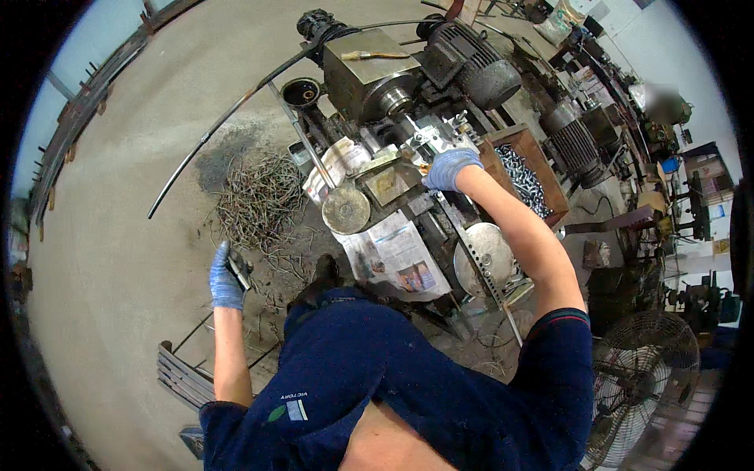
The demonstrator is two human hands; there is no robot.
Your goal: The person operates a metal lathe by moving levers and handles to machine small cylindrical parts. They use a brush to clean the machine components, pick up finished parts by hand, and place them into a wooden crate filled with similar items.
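My left hand (228, 276), in a blue knit glove, is out to the left above the floor, closed round several short metal pieces (240, 272) that look like rods or bolts. My right hand (451, 168), gloved the same way, reaches forward to the silvery clamping fixture (437, 140) on the machine. Its fingers curl down against the fixture's near side; their tips, and anything in them, are hidden. Just beyond the fixture, a round steel spindle (394, 100) sticks out of the grey headstock (369, 74).
Right of the fixture, a wooden box (554, 188) holds shiny metal pieces. A newspaper (400, 259) covers the machine's near side, beside round metal discs (345, 209). Wiry metal scrap (259, 200) heaps on the left floor. A slatted seat (184, 377) and floor fan (640, 385) flank me.
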